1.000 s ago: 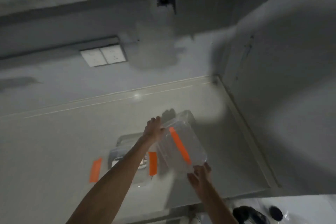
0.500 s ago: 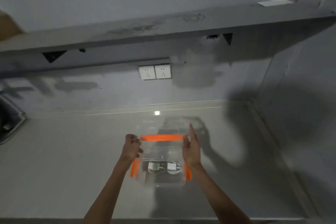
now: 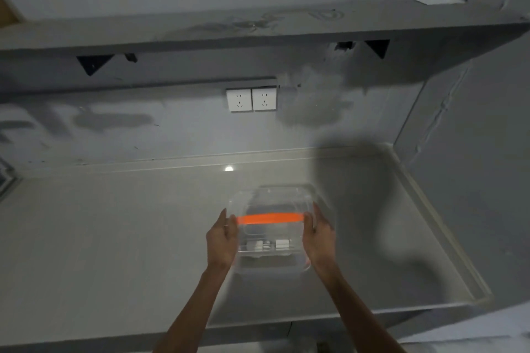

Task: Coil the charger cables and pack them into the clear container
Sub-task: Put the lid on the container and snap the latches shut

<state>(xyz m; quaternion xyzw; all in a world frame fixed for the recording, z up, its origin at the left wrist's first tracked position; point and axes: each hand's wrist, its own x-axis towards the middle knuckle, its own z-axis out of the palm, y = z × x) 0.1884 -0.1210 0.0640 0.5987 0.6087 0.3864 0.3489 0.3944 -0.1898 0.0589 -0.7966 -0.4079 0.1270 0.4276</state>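
A clear container [image 3: 272, 262] with an orange strip [image 3: 269, 218] across its top sits on the pale counter [image 3: 114, 252], a little right of centre. White chargers with coiled cables [image 3: 268, 246] show through its near wall. My left hand [image 3: 222, 238] presses flat against its left side. My right hand [image 3: 318, 236] grips its right side. The clear lid [image 3: 275, 195] lies over the top between my hands, its far edge raised a little.
A double white wall socket [image 3: 251, 99] is on the back wall. A grey shelf [image 3: 258, 28] runs overhead with black brackets under it. A side wall [image 3: 473, 166] closes the counter's right end. The counter's front edge [image 3: 258, 329] runs below my forearms.
One second ago I held the clear lid tilted above the container. Now the lid lies over the container and both hands hold its sides. The orange side clips seen half a second ago are hidden behind my hands.
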